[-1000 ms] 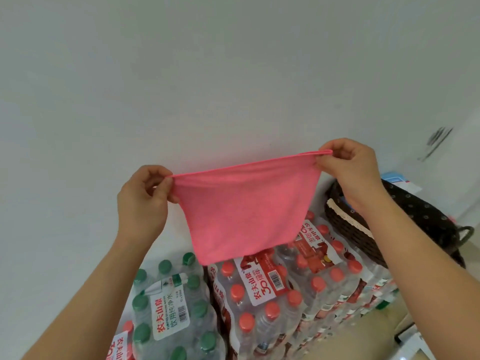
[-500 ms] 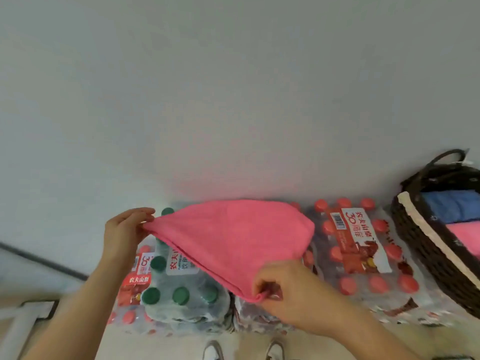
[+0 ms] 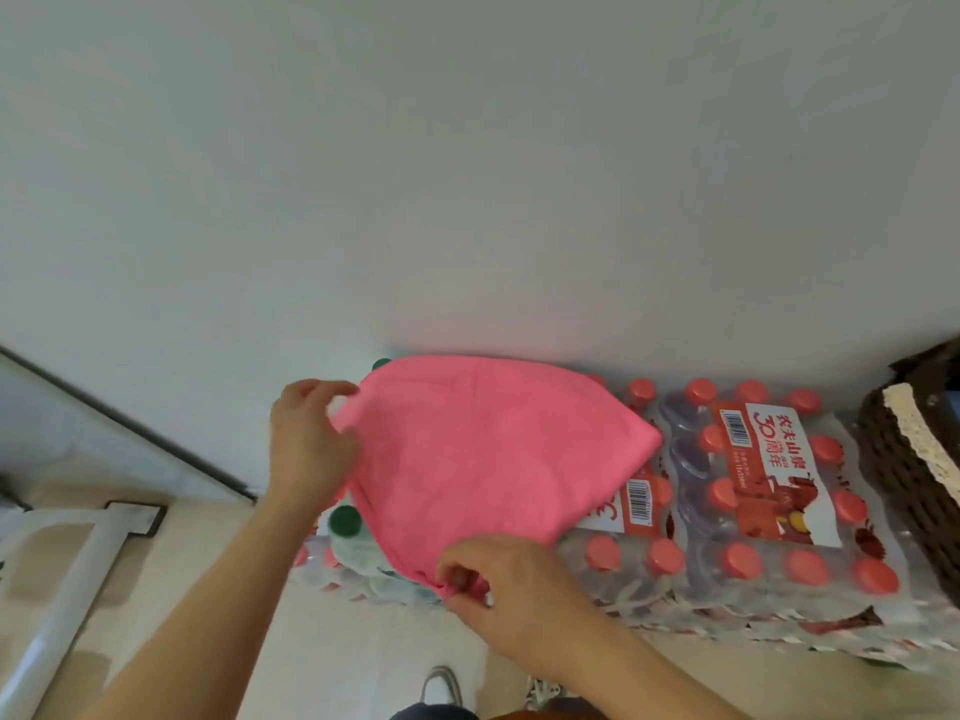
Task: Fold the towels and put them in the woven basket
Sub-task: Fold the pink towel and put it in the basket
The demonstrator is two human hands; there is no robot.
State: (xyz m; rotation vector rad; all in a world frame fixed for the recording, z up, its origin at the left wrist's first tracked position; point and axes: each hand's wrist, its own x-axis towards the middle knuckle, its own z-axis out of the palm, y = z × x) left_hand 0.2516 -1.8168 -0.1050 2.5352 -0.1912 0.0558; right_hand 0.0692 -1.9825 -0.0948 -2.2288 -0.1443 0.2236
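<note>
A pink towel (image 3: 488,449), folded over, lies spread across the tops of shrink-wrapped water bottle packs. My left hand (image 3: 306,439) pinches its far left corner near the wall. My right hand (image 3: 498,584) pinches the near corner at the front edge of the packs. The dark woven basket (image 3: 904,459) with a cream lining band stands at the far right, partly cut off by the frame edge; its contents are not visible now.
Packs of red-capped bottles (image 3: 769,511) fill the surface between the towel and the basket; green-capped bottles (image 3: 345,522) show under the towel's left side. A white wall rises behind. Below are a beige floor and my shoes (image 3: 441,685).
The towel, held up in the air a second ago, has been lowered flat onto the bottle packs. My view has tilted down and shifted left, so the basket sits further right.
</note>
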